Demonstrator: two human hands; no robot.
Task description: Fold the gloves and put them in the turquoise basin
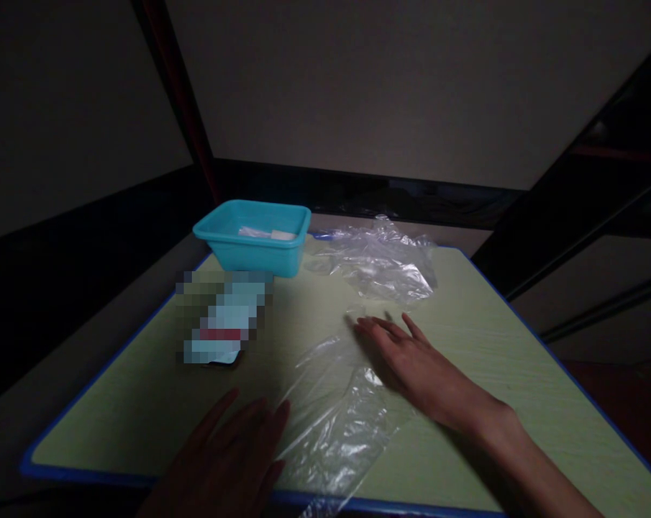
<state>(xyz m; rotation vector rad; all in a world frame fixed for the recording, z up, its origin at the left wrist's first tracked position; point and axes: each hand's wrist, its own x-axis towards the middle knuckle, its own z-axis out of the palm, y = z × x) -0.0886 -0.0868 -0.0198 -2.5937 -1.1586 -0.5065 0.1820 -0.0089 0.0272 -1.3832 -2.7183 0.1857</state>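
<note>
A clear, thin plastic bag lies lengthwise on the table between my hands, its near end reaching over the front edge. My left hand is at the bag's left side, dark in shadow, fingers extended and somewhat apart. My right hand is by the far right part of the bag, palm down with fingers stretched out. Neither hand grips anything that I can see. Whether the right fingertips touch the film or just the table, I cannot tell. Beyond the right hand sits a crumpled heap of clear plastic.
A turquoise plastic basin stands at the back left, with whitish items inside. In front of it lies a phone-like flat object, blurred by pixelation. The pale table has a blue edge, with a wall panel behind.
</note>
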